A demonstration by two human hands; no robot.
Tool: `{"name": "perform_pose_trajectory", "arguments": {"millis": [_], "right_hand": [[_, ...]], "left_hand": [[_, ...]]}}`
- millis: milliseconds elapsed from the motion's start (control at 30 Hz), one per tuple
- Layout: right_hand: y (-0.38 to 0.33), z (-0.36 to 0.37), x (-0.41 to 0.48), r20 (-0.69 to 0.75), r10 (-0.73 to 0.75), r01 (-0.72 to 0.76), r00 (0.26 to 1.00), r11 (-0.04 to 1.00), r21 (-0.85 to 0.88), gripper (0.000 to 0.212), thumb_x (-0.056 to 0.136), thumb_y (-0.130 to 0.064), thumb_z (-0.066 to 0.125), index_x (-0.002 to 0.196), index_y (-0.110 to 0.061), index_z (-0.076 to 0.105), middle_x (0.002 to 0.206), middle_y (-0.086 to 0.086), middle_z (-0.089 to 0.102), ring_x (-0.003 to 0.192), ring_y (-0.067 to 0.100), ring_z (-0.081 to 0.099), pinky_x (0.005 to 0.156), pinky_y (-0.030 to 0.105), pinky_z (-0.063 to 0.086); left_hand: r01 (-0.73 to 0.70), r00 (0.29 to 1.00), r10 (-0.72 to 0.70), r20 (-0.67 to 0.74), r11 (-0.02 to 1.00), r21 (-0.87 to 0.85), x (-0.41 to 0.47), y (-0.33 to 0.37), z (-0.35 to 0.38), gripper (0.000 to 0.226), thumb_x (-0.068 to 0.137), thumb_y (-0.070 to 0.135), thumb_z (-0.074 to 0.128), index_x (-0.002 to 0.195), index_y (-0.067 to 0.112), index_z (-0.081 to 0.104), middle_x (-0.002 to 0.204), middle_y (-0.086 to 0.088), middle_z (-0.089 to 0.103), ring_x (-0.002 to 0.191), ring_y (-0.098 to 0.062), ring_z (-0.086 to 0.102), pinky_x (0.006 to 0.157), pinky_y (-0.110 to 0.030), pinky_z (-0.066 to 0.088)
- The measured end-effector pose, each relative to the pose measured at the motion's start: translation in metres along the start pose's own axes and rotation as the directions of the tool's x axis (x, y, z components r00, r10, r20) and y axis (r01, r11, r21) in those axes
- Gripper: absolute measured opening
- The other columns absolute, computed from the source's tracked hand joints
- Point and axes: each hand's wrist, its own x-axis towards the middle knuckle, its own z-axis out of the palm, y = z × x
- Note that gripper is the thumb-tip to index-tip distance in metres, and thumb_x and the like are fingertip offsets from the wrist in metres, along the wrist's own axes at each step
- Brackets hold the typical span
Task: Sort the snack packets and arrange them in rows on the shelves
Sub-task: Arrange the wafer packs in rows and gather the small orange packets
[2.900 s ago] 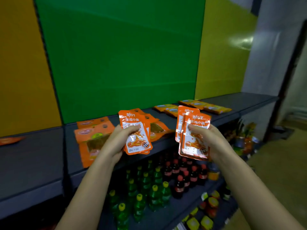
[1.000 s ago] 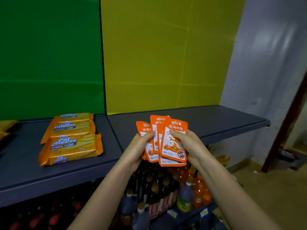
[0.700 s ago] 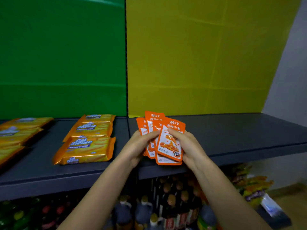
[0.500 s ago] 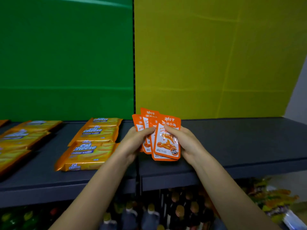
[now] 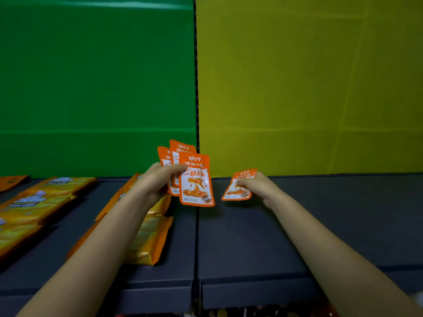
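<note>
Packets (image 5: 196, 181) fanned in the pinching left hand (image 5: 158, 183) may slip onto the shelf (image 5: 251, 239) while the right hand (image 5: 257, 185) pinches one packet (image 5: 235, 192).

Shop, grey display shelf (image 5: 240, 243), rows of yellow snack packs (image 5: 29, 202), coloured backboards (image 5: 91, 76)

Your fanned orange packets (image 5: 196, 179) carried white panels and white lettering; the single packet (image 5: 238, 186) at 1 o'clock looked the same. Wafer packs (image 5: 150, 236) at 9 o'clock were yellow-orange. The shelf (image 5: 240, 236) was dark grey, with a green panel (image 5: 96, 76) and a yellow panel (image 5: 309, 76) behind it.
</note>
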Motion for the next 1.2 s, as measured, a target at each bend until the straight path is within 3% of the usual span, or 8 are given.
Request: {"name": "perform_pose_trajectory", "arguments": {"millis": [67, 167, 367, 533, 933, 1033, 1133, 1200], "right_hand": [[0.008, 0.004, 0.013, -0.002, 0.02, -0.02, 1.0, 0.992, -0.123, 0.007, 0.081, -0.009, 0.065, 0.088, -0.006, 0.066, 0.112, 0.017, 0.067, 0.09, 0.024, 0.066, 0.085, 0.033, 0.05], [0.015, 0.006, 0.03, -0.015, 0.031, -0.035, 0.999, 0.943, -0.33, 0.041, 0.078, -0.025, 0.071, 0.112, -0.003, 0.066, 0.119, 0.015, 0.065, 0.11, 0.027, 0.062, 0.095, 0.034, 0.049], [0.016, 0.01, 0.042, -0.069, -0.034, -0.013, 0.997, 0.811, -0.584, 0.051, 0.082, -0.045, 0.063, 0.116, -0.007, 0.062, 0.126, 0.016, 0.06, 0.116, 0.033, 0.055, 0.089, 0.033, 0.045], [0.015, 0.016, 0.038, -0.067, -0.11, 0.033, 0.992, 0.721, -0.692, 0.052, 0.086, -0.046, 0.058, 0.119, -0.006, 0.057, 0.127, 0.016, 0.056, 0.118, 0.035, 0.052, 0.09, 0.036, 0.045], [0.006, 0.017, 0.025, -0.019, -0.232, 0.12, 0.972, 0.566, -0.815, 0.058, 0.09, -0.052, 0.047, 0.114, 0.0, 0.061, 0.122, 0.018, 0.059, 0.116, 0.035, 0.054, 0.088, 0.036, 0.046], [0.004, 0.01, 0.024, -0.068, -0.27, 0.113, 0.961, 0.603, -0.79, 0.06, 0.093, -0.054, 0.037, 0.106, -0.002, 0.065, 0.118, 0.019, 0.062, 0.112, 0.035, 0.056, 0.085, 0.037, 0.046], [-0.003, 0.0, 0.023, -0.049, -0.28, 0.197, 0.959, 0.779, -0.596, 0.053, 0.095, -0.053, 0.032, 0.08, -0.015, 0.067, 0.107, 0.017, 0.067, 0.102, 0.033, 0.059, 0.077, 0.034, 0.043], [-0.012, 0.0, 0.015, 0.035, -0.299, 0.281, 0.954, 0.843, -0.458, 0.054, 0.096, -0.053, 0.031, 0.078, -0.017, 0.067, 0.09, 0.008, 0.069, 0.089, 0.027, 0.06, 0.074, 0.031, 0.04]], "left_hand": [[0.023, 1.0, -0.023, -0.011, 1.0, 0.021, 0.002, 0.0, 0.0, 0.003, 0.087, 0.014, 0.061, 0.086, 0.012, 0.062, 0.058, 0.002, 0.072, 0.054, -0.012, 0.068, 0.055, -0.025, 0.057], [0.062, 0.998, -0.061, -0.018, 0.998, 0.022, 0.004, 0.0, 0.0, 0.004, 0.087, 0.015, 0.061, 0.086, 0.011, 0.062, 0.058, 0.002, 0.072, 0.051, -0.012, 0.069, 0.054, -0.025, 0.057], [0.098, 0.994, -0.098, -0.045, 0.995, 0.008, 0.006, -0.001, 0.002, 0.007, 0.087, 0.015, 0.061, 0.089, 0.009, 0.062, 0.062, -0.001, 0.073, 0.061, -0.017, 0.069, 0.066, -0.032, 0.055], [0.117, 0.992, -0.115, -0.049, 0.993, 0.027, 0.004, -0.001, 0.008, 0.006, 0.088, 0.017, 0.06, 0.086, 0.011, 0.06, 0.057, 0.002, 0.072, 0.051, -0.011, 0.069, 0.051, -0.023, 0.057], [0.134, 0.989, -0.133, -0.057, 0.991, 0.007, -0.004, -0.003, 0.021, 0.006, 0.088, 0.015, 0.06, 0.084, 0.011, 0.059, 0.053, 0.002, 0.07, 0.046, -0.011, 0.067, 0.043, -0.02, 0.054], [0.133, 0.989, -0.133, -0.057, 0.991, -0.003, -0.009, -0.004, 0.021, 0.007, 0.088, 0.014, 0.06, 0.083, 0.01, 0.06, 0.052, 0.001, 0.07, 0.045, -0.011, 0.067, 0.042, -0.019, 0.054], [0.123, 0.991, -0.124, -0.053, 0.992, -0.019, -0.012, -0.004, 0.022, 0.006, 0.087, 0.014, 0.061, 0.082, 0.011, 0.06, 0.053, 0.001, 0.07, 0.045, -0.011, 0.067, 0.044, -0.02, 0.055], [0.118, 0.992, -0.12, -0.046, 0.992, -0.049, -0.013, -0.004, 0.024, 0.007, 0.088, 0.014, 0.06, 0.081, 0.011, 0.06, 0.053, 0.001, 0.07, 0.045, -0.011, 0.067, 0.044, -0.021, 0.055]]}}
